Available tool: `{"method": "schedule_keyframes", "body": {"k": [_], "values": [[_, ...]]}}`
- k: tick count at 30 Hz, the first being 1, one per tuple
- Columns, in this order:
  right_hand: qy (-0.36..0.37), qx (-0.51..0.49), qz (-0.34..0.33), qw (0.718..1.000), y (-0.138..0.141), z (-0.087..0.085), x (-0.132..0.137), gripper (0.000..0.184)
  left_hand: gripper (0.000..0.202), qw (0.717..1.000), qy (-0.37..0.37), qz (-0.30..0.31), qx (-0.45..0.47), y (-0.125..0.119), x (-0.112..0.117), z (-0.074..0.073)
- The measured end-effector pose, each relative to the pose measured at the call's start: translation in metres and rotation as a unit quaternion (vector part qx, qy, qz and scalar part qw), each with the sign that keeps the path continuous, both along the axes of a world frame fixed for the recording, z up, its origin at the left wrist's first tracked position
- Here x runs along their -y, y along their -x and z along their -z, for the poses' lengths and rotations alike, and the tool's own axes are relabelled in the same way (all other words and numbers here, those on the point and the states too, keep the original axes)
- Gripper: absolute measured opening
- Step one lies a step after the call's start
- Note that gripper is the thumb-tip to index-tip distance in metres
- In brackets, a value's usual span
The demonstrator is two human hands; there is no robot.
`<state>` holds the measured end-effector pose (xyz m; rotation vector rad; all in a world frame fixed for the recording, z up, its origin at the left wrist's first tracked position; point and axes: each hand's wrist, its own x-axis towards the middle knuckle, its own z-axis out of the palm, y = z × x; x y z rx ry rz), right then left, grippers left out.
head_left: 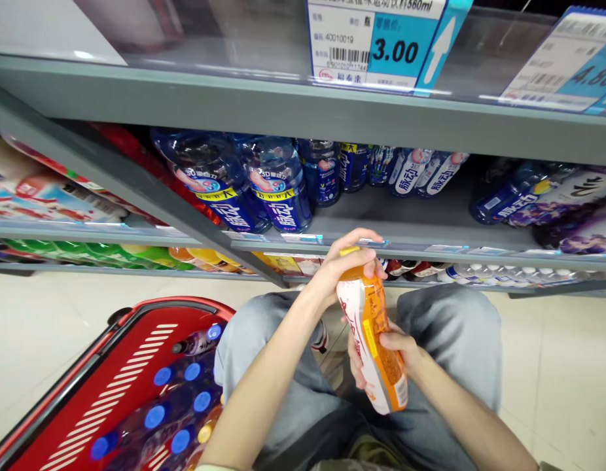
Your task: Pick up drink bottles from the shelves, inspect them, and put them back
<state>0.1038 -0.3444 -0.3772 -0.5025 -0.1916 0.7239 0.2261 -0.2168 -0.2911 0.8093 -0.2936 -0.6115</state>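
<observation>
An orange drink bottle (374,327) with a white and orange label is tilted above my knees, its base toward me. My left hand (349,261) curls its fingers around the top end, where a bit of yellow shows between them; most of the cap is hidden. Lower down, my right hand (396,350) grips the bottle's body, with the thumb on the orange side and fingers around the white side. Just beyond my hands is the edge of a grey shelf (396,222) bearing blue drink bottles (278,186).
To my left stands a red shopping basket (111,366) holding several blue-capped bottles (160,412). Purple-labelled bottles (578,196) lie at the shelf's right. Price tags (381,46) line the shelf above. Small white-capped bottles (499,273) stand on the lowest shelf.
</observation>
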Motion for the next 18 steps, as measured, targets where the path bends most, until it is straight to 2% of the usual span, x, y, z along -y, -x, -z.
{"method": "schedule_keyframes", "body": {"k": [3,5,8,9,10,12,13,14,15,16,18], "values": [[0.028,-0.013,0.020,0.999,0.001,-0.007,0.002,0.055,0.023,0.999,-0.037,-0.010,-0.023,-0.001,0.002,-0.001],[0.071,0.000,0.041,0.997,0.002,-0.011,0.003,0.049,0.026,0.998,-0.056,-0.003,0.002,-0.002,0.001,-0.002],[0.201,0.059,0.081,0.974,0.000,-0.017,0.001,0.038,0.029,0.994,-0.098,0.013,0.051,-0.002,-0.002,-0.003],[0.272,0.087,0.113,0.952,-0.001,-0.018,0.000,0.036,0.028,0.992,-0.112,0.011,0.059,-0.002,-0.002,-0.003],[0.357,0.114,0.157,0.914,-0.002,-0.019,-0.002,0.036,0.027,0.990,-0.124,0.007,0.062,-0.002,-0.003,-0.003],[0.524,0.157,0.247,0.800,-0.003,-0.019,-0.005,0.038,0.026,0.987,-0.148,-0.007,0.060,-0.002,-0.003,-0.003],[0.584,0.170,0.274,0.745,-0.003,-0.018,-0.007,0.039,0.026,0.986,-0.157,-0.015,0.055,-0.002,-0.002,-0.002],[0.624,0.177,0.286,0.705,-0.003,-0.017,-0.008,0.039,0.027,0.985,-0.164,-0.021,0.050,-0.002,-0.001,-0.002],[0.647,0.180,0.288,0.682,-0.003,-0.016,-0.009,0.038,0.027,0.985,-0.165,-0.024,0.047,-0.003,0.001,-0.002],[0.658,0.181,0.284,0.673,-0.003,-0.015,-0.010,0.038,0.027,0.985,-0.163,-0.024,0.047,-0.003,0.001,-0.002],[0.664,0.181,0.282,0.669,-0.002,-0.013,-0.010,0.037,0.028,0.987,-0.152,-0.014,0.050,-0.003,0.002,-0.002]]}}
